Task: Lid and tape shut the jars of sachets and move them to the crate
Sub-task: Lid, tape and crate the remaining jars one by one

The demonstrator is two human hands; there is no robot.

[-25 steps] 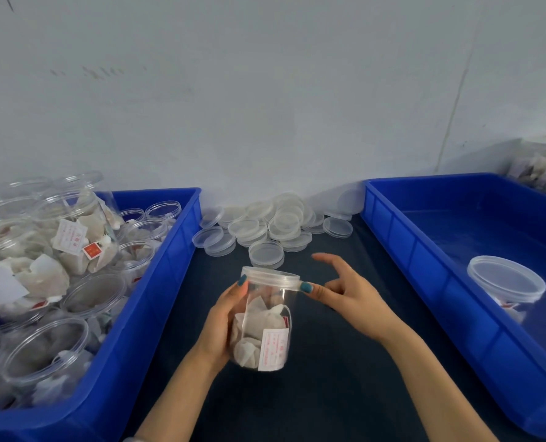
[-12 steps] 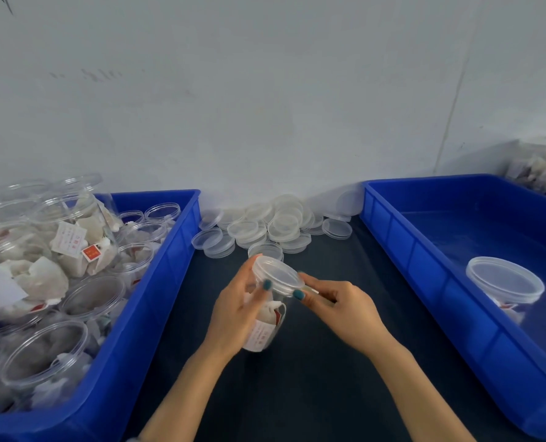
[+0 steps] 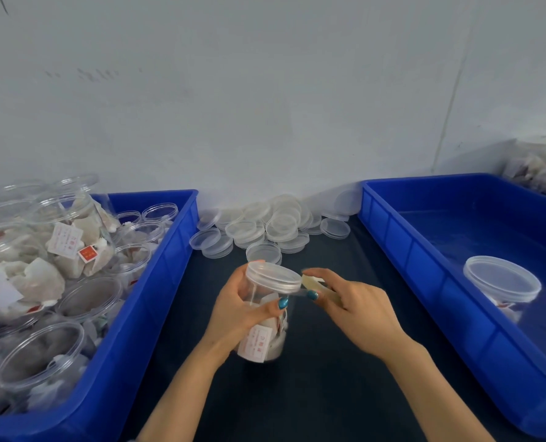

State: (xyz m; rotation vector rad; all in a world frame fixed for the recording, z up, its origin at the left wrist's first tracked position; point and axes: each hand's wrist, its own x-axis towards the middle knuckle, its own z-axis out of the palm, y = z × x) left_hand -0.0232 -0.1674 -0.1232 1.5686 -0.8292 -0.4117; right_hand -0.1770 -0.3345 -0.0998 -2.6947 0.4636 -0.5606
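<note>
A person's left hand (image 3: 238,314) grips a clear jar (image 3: 265,352) of sachets (image 3: 279,341) over the dark surface (image 3: 313,393), between two blue crates. The fingers curl round the upper wall and the thumb lies across the front. The jar is tilted, its top leaning away from the person, and a clear lid (image 3: 273,275) sits on it. Whether the base touches the surface cannot be told.

The right hand (image 3: 361,314) pinches a strip of yellowish tape (image 3: 313,283) between thumb and curled fingers, just beside the lid. The strip's near end meets the lid's rim.

The left crate (image 3: 157,301) is packed with open jars (image 3: 90,298) holding sachets, some stacked above its rim. The right crate (image 3: 424,260) holds one lidded jar (image 3: 501,282), standing well apart from the hands. Loose lids (image 3: 278,224) lie heaped against the wall (image 3: 265,106) between the two crates, beyond the held jar. A blurred pile of what look like more sachets shows past the right crate's far corner.
</note>
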